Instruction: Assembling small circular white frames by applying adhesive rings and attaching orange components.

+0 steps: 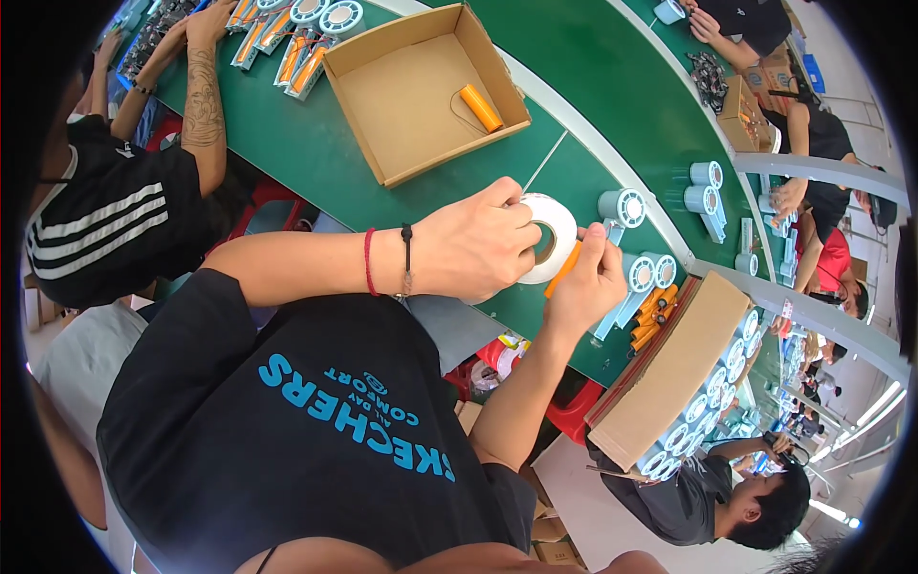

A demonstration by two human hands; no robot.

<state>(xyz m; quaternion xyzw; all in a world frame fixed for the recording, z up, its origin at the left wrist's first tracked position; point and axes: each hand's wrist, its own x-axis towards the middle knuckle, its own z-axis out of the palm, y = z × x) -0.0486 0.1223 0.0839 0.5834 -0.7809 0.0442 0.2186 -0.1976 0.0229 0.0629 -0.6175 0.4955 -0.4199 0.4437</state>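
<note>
Desk point(287, 158): green surface
Upper left: pale-blue fans point(341, 17), handles open
Middle: shallow, open cardboard box point(397, 91)
Right: more pale-blue fans, loose orange cylinders point(648, 325)

Free to pass over the bare green surface point(287, 143) left of the open box point(402, 105); tighter between tape roll point(562, 213) and nearest blue fan point(626, 208). Blocked ahead by box walls, at right by orange batteries point(654, 314) and a carton point(660, 378).

A head-worn fisheye view looks down from close above the left hand point(481, 245), right hand point(590, 291) and green table point(304, 158).
</note>
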